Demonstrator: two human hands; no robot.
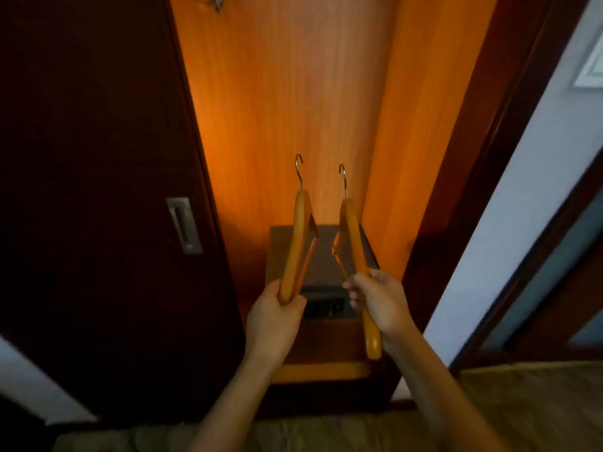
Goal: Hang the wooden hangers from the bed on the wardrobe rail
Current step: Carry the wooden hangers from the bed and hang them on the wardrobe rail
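I hold two wooden hangers upright in front of the open wardrobe, metal hooks pointing up. My left hand (275,316) grips the lower end of the left hanger (298,236). My right hand (380,303) is closed around the arm of the right hanger (352,243), whose lower tip sticks out below my fist. At the very top edge, a hanger's metal hook and wooden part (213,0) show inside the wardrobe; the rail itself is out of view.
The dark sliding wardrobe door (98,190) with a metal recessed handle (183,225) stands on the left. A dark box-like safe (321,288) sits on the wardrobe floor below the hangers. The orange back panel (287,93) is lit. A white wall and doorframe (522,190) run along the right.
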